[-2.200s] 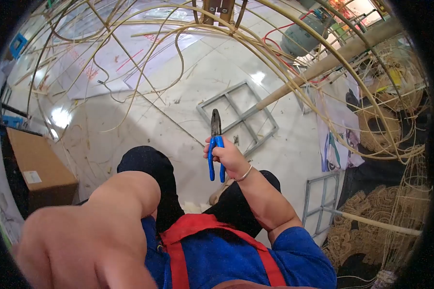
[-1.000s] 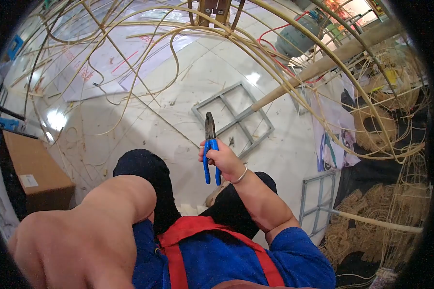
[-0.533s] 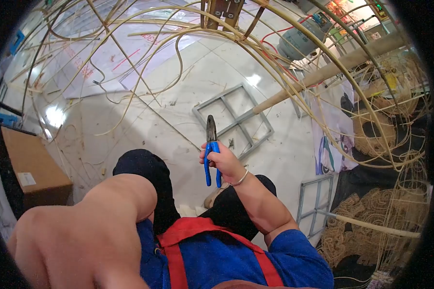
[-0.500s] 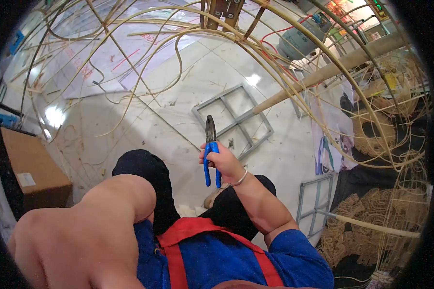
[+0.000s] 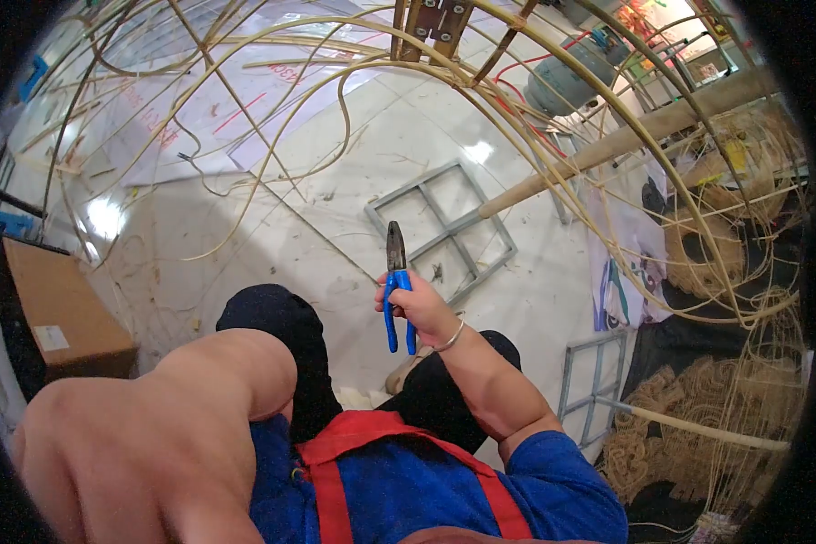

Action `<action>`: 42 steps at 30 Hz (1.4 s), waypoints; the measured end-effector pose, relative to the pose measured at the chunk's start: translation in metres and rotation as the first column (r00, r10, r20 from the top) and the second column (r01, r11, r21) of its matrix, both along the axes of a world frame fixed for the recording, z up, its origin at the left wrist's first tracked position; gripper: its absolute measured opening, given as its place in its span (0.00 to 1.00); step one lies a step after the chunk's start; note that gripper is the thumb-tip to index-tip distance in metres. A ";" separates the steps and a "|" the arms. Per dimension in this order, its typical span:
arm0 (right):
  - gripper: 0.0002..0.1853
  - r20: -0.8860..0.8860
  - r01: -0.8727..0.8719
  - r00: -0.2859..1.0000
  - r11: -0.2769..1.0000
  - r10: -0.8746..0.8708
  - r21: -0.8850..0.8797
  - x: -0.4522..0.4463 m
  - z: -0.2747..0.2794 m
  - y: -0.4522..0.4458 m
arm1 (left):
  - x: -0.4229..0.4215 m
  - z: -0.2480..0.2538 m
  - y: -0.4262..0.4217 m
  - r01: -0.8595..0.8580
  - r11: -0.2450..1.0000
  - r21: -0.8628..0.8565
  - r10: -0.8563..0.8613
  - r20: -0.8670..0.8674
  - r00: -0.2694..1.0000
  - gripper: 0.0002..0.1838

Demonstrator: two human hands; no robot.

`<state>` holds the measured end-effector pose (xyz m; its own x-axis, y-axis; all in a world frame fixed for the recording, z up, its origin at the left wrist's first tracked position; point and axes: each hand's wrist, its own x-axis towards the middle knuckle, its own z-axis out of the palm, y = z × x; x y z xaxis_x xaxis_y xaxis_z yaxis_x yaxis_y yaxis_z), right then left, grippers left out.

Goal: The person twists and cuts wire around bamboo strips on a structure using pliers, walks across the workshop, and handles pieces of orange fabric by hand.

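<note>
Pliers with blue handles (image 5: 399, 313) are held in my right hand (image 5: 412, 299), above my knees. Their dark metal jaws point away from me, and the handles stand a little apart. A pale bracelet circles that wrist. My left hand (image 5: 127, 453) is raised close to the camera at the lower left, with its back showing large. Its fingers run out of view, so what they hold or touch is hidden.
Bent bamboo-like strips (image 5: 344, 68) arch across the top and right. A grey metal frame (image 5: 440, 231) with a pole lies on the floor. A cardboard box (image 5: 68, 313) stands left, a gas cylinder (image 5: 571, 77) at upper right, and coiled strips (image 5: 703, 249) lie at right.
The view has shifted slightly, so the strips and the floor frame appear a little further right. My right hand keeps its hold on the pliers.
</note>
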<state>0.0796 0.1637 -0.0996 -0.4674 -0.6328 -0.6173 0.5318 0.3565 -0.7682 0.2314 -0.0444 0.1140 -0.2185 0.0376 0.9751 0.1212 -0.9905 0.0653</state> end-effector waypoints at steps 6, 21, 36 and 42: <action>0.14 -0.075 0.097 0.992 0.994 -0.100 -0.040 -0.007 -0.013 0.000 | -0.030 0.002 0.022 -0.531 0.829 0.173 0.416 0.444 0.794 0.09; 0.15 -0.025 0.113 0.993 0.987 -0.116 -0.117 -0.041 -0.070 0.014 | -0.134 -0.124 0.018 -0.612 0.635 -0.471 0.715 0.658 0.236 0.27; 0.14 -0.051 -0.286 0.952 0.936 0.302 0.203 -0.057 -0.111 -0.014 | -0.081 -0.107 -0.022 -0.255 0.371 -0.893 0.927 0.374 0.037 0.19; 0.12 -0.084 -0.550 0.833 0.835 0.547 -0.015 0.013 0.006 -0.102 | -0.030 -0.102 -0.018 -0.232 0.463 -0.855 0.784 0.518 -0.343 0.11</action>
